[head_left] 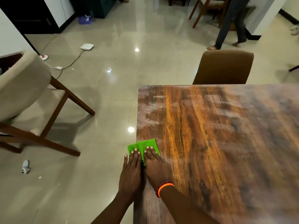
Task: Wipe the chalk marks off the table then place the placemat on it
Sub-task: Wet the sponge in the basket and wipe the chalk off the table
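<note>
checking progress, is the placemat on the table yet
No, the table carries only the green cloth under both hands, at its left edge.

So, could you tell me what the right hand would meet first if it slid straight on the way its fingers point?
Probably only the whitish chalk smear on the brown wooden table; the right hand, flat on the green cloth, has nothing standing ahead of it.

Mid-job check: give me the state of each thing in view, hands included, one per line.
Left hand: flat, fingers straight, pressing on the green cloth.
Right hand: flat beside it, also pressing on the cloth.
Green cloth: folded, at the table's left edge, partly overhanging.
Table: whitish chalk smears remain near the far-left corner.
Brown chair: upright, at the table's far side.
Beige chair: on the floor, apart from the table.
Placemat: not in view.
</note>
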